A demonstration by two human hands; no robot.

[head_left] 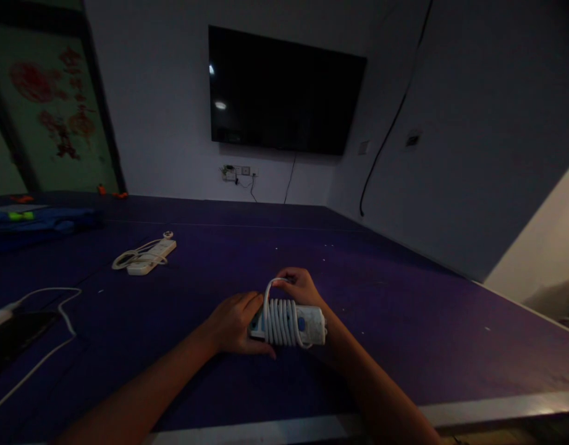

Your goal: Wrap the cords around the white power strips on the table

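A white power strip point(307, 324) lies on the purple table point(404, 321) in front of me, with its white cord point(279, 318) wound in several turns around its body. My left hand point(233, 324) grips the strip's left end, fingers closed on it. My right hand point(299, 286) reaches over the far side and pinches a loop of the cord that arches above the strip.
A second white power strip point(149, 255) with a loosely coiled cord lies farther back on the left. A white cable point(57, 309) runs across the left side beside a dark flat object point(10, 337). Blue items point(38, 219) sit at the far left. A dark wall screen point(284, 89) hangs ahead.
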